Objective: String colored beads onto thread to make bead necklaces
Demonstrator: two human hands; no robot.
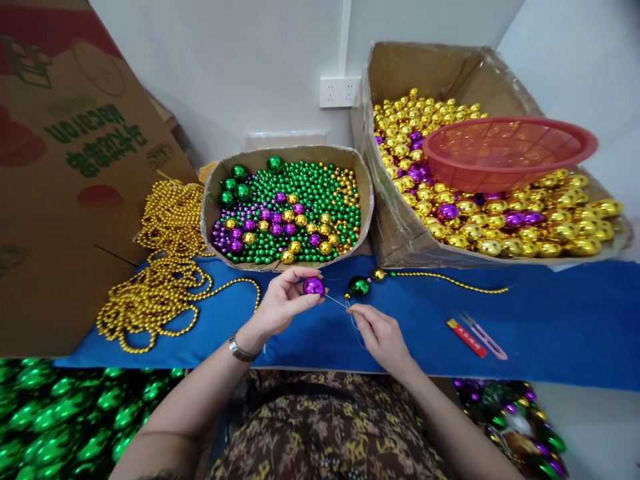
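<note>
My left hand point(286, 301) pinches a shiny purple bead point(314, 287) between thumb and fingers. A thin needle point(336, 301) runs from that bead to my right hand point(380, 333), whose thumb and forefinger are closed on its other end. Fine thread point(358, 328) loops down beside the right fingertips. Just beyond, on the blue cloth point(310, 340), lies a strung piece: a large green bead point(359, 287), a gold bead point(379, 275) and a gold bead chain point(450, 277) stretching to the right.
A cardboard box point(287, 265) of mixed green, purple and gold beads stands behind my hands. Gold bead strings point(150, 300) are heaped at left. At right are pink-handled tweezers point(484, 335), a red packet point(467, 338) and a big box point(395, 233) of gold beads with a red basket point(470, 175).
</note>
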